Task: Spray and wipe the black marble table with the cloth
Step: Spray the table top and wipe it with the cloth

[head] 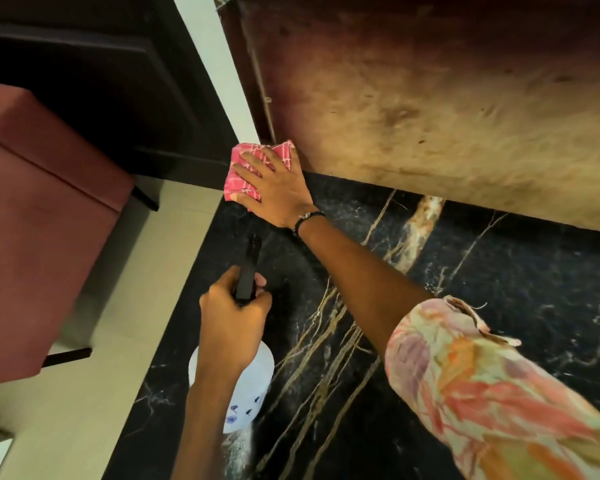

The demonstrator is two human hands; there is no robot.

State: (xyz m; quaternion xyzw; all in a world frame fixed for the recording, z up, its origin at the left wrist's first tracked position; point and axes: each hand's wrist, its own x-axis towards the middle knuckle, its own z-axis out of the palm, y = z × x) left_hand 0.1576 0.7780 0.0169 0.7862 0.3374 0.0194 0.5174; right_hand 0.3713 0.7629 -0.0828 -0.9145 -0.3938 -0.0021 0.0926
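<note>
While her right hand [274, 183] lies flat-fingered on the pink cloth [246, 168] at twelve o'clock, her left hand [234, 317] grips the spray bottle [243, 393], half hiding it.

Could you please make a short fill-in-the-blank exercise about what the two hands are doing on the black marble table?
1. The right hand presses flat on a ____ checked cloth.
2. The left hand grips the black head of a white ____ bottle.
3. The cloth lies at the far ____ corner of the black marble table.
4. The right wrist wears a dark ____.

Missing words: pink; spray; left; bracelet
</note>
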